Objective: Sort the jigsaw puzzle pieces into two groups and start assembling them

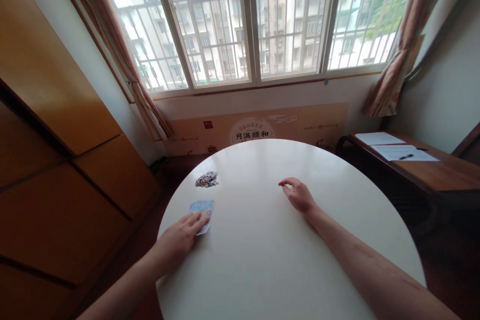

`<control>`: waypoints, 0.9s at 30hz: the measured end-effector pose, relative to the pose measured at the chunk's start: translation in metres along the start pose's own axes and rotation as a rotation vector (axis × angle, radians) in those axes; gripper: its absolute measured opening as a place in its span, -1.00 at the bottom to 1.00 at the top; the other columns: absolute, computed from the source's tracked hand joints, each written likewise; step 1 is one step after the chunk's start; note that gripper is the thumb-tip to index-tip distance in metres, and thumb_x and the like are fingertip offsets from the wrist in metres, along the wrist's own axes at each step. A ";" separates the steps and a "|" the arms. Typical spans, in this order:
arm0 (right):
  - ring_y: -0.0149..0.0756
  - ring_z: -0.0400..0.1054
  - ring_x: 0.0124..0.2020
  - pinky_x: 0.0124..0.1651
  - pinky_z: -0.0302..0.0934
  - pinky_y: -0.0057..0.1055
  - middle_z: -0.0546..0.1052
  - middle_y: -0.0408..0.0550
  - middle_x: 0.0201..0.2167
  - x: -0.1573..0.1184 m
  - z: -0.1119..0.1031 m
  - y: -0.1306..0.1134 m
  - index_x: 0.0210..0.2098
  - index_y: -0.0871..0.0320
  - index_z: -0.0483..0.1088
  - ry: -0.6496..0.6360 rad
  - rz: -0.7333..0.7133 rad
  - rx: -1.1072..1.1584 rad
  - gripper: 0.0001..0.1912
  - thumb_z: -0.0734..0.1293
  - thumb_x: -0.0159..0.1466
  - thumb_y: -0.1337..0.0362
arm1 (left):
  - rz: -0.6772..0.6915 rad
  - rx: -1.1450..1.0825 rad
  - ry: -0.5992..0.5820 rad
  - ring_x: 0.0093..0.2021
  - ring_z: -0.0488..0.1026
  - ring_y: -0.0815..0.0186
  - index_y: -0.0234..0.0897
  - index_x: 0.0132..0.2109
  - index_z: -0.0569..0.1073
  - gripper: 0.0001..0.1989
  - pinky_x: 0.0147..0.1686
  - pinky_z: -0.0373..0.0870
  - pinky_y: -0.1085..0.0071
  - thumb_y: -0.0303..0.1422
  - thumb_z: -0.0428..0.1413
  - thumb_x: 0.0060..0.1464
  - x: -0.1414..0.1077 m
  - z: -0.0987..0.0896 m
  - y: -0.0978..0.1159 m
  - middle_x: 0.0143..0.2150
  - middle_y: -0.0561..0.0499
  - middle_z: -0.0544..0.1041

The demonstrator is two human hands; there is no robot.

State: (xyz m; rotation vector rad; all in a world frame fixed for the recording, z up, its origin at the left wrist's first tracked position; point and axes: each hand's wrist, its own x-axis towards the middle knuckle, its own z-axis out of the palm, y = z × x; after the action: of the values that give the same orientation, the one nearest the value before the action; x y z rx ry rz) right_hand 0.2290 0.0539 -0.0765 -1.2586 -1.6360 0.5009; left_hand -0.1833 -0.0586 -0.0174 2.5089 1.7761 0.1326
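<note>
Barred window [221, 25] behind, round white table [258, 255] in front. Left hand [178, 237]: fingers over blue card [203, 205], table's left side; can't tell if gripping. Right hand [299, 195]: curled, contents unclear. Small-piece pile [207, 180] just beyond card.

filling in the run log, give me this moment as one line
left hand: laid over blue card | right hand: over white table, any hold unclear | small loose pieces: heaped beyond card

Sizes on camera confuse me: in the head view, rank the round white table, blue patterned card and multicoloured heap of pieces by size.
Largest: round white table
Blue patterned card, partly under the left hand
Smallest: multicoloured heap of pieces
</note>
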 end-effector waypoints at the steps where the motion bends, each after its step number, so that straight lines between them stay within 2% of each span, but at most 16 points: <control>1: -0.11 0.50 -0.06 0.13 0.30 -0.13 0.64 -0.03 -0.20 0.000 0.000 0.000 -0.33 0.05 0.58 -0.003 0.002 0.000 -0.76 0.25 0.16 0.32 | -0.077 -0.027 0.021 0.28 0.38 0.06 0.00 0.22 0.51 -0.46 0.26 0.31 0.11 -0.36 -0.04 0.12 0.004 -0.002 -0.018 0.27 0.00 0.47; 4: -0.10 0.50 -0.06 0.13 0.30 -0.12 0.64 -0.01 -0.19 0.001 0.001 -0.001 -0.31 0.06 0.59 -0.008 0.011 0.004 -0.75 0.26 0.17 0.31 | -0.129 -0.089 0.079 0.26 0.40 0.05 0.03 0.15 0.57 -0.50 0.26 0.30 0.18 -0.17 0.00 0.09 0.013 -0.006 -0.062 0.25 0.04 0.49; 7: -0.08 0.50 -0.04 0.15 0.28 -0.11 0.64 0.02 -0.15 0.001 -0.001 -0.005 -0.26 0.08 0.60 -0.006 0.018 0.015 -0.76 0.29 0.20 0.23 | -0.138 -0.133 0.123 0.24 0.42 0.00 0.01 0.05 0.63 -0.49 0.25 0.31 0.18 0.01 0.05 0.03 0.020 -0.008 -0.086 0.20 -0.01 0.54; 9: -0.06 0.49 -0.01 0.18 0.25 -0.10 0.63 0.06 -0.12 0.001 -0.004 -0.008 -0.33 0.09 0.60 -0.006 0.024 0.026 -0.75 0.30 0.24 0.13 | -0.124 -0.173 0.109 0.26 0.41 -0.02 0.01 0.03 0.64 -0.44 0.26 0.29 0.17 0.12 0.09 -0.01 0.024 -0.009 -0.094 0.21 -0.04 0.53; 11: -0.04 0.47 0.04 0.19 0.23 -0.12 0.63 0.09 -0.10 0.001 -0.006 -0.011 -0.52 0.08 0.56 -0.003 0.038 0.041 -0.61 0.26 0.29 0.04 | -0.117 -0.209 0.057 0.28 0.38 -0.05 0.00 0.03 0.64 -0.37 0.27 0.27 0.16 0.22 0.11 -0.07 0.026 -0.011 -0.097 0.24 -0.08 0.50; 14: -0.08 0.49 0.04 0.16 0.24 -0.20 0.65 0.05 -0.11 0.001 -0.006 -0.013 -0.72 0.06 0.41 0.004 0.071 0.077 -0.42 0.16 0.36 0.03 | -0.106 -0.230 0.032 0.29 0.36 -0.07 0.00 0.02 0.65 -0.28 0.29 0.24 0.12 0.33 0.05 -0.08 0.029 -0.016 -0.090 0.26 -0.10 0.48; 16: -0.13 0.54 -0.09 0.09 0.28 -0.24 0.67 0.02 -0.25 0.001 -0.004 -0.011 -0.76 0.06 0.35 -0.001 0.104 0.102 -0.39 0.13 0.39 0.08 | -0.079 -0.227 0.132 0.27 0.38 -0.04 0.00 0.00 0.65 -0.29 0.29 0.25 0.12 0.33 -0.05 0.03 0.032 -0.019 -0.072 0.26 -0.08 0.48; 18: -0.16 0.54 -0.26 0.00 0.32 -0.25 0.64 0.01 -0.42 0.002 0.000 -0.007 -0.77 0.09 0.35 -0.023 0.150 0.120 -0.38 0.13 0.40 0.12 | -0.029 -0.235 0.258 0.22 0.43 0.01 -0.04 -0.10 0.68 -0.33 0.23 0.33 0.14 0.26 -0.14 0.18 0.039 -0.024 -0.042 0.22 -0.08 0.51; 19: -0.17 0.53 -0.30 -0.04 0.35 -0.25 0.62 0.01 -0.44 0.002 0.002 -0.005 -0.72 0.12 0.40 -0.037 0.178 0.130 -0.40 0.15 0.41 0.13 | 0.005 -0.242 0.335 0.20 0.44 0.02 -0.07 -0.17 0.69 -0.35 0.21 0.35 0.14 0.21 -0.16 0.23 0.044 -0.026 -0.023 0.19 -0.10 0.54; 20: -0.18 0.52 -0.29 -0.06 0.37 -0.25 0.62 0.01 -0.38 0.003 0.004 -0.002 -0.60 0.17 0.48 -0.053 0.207 0.139 -0.47 0.18 0.42 0.13 | 0.056 -0.250 0.391 0.17 0.46 0.03 -0.10 -0.26 0.69 -0.37 0.20 0.36 0.14 0.16 -0.14 0.25 0.051 -0.029 -0.002 0.15 -0.11 0.56; 22: -0.16 0.50 -0.14 -0.05 0.41 -0.20 0.59 0.02 -0.11 0.004 0.007 0.002 -0.20 0.23 0.55 -0.083 0.265 0.161 -0.70 0.28 0.42 0.14 | 0.153 -0.290 0.500 0.08 0.52 0.08 -0.15 -0.42 0.65 -0.40 0.16 0.38 0.16 0.03 -0.13 0.31 0.069 -0.032 0.041 0.00 -0.12 0.63; 24: -0.11 0.45 -0.01 -0.03 0.43 -0.15 0.47 0.04 0.11 0.006 0.008 0.004 0.10 0.19 0.43 -0.103 0.316 0.180 -0.63 0.37 0.38 0.15 | 0.214 -0.350 0.561 -0.14 0.59 0.18 -0.20 -0.57 0.54 -0.39 -0.01 0.46 0.26 -0.12 -0.14 0.35 0.089 -0.032 0.080 -0.25 -0.10 0.67; 27: -0.08 0.42 0.04 -0.01 0.43 -0.12 0.43 0.05 0.17 0.006 0.008 0.005 0.15 0.18 0.39 -0.112 0.360 0.199 -0.58 0.39 0.36 0.16 | 0.218 -0.377 0.600 -0.47 0.50 0.31 -0.23 -0.68 0.37 -0.42 -0.32 0.40 0.39 -0.25 -0.12 0.30 0.119 -0.020 0.118 -0.53 -0.02 0.54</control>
State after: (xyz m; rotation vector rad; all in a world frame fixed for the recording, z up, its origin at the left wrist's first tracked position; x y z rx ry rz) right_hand 0.2246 0.0633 -0.0807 -1.3983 -1.4119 0.9466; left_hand -0.0358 0.0143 0.0182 2.5103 1.4158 1.2161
